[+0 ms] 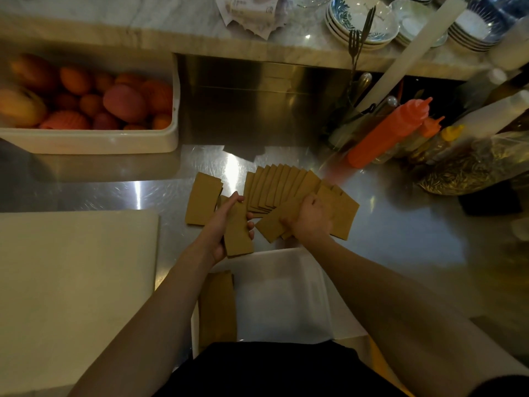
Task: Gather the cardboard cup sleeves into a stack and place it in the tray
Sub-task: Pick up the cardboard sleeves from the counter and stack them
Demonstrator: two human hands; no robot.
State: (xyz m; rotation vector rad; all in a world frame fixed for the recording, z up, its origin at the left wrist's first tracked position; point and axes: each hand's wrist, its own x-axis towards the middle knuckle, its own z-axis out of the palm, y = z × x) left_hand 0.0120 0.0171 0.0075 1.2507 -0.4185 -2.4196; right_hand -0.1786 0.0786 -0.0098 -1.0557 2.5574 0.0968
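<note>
Brown cardboard cup sleeves lie on the steel counter. A fanned row of sleeves spreads in the middle, and a small pile lies to its left. My left hand grips a small stack of sleeves held on edge. My right hand presses down on the right end of the fan, fingers curled around several sleeves. The white tray sits at the counter's front edge below my hands, with a stack of sleeves lying along its left side.
A white cutting board is at the left. A white bin of fruit stands at the back left. Squeeze bottles, utensils and a bag crowd the back right. Bowls are stacked on the marble ledge.
</note>
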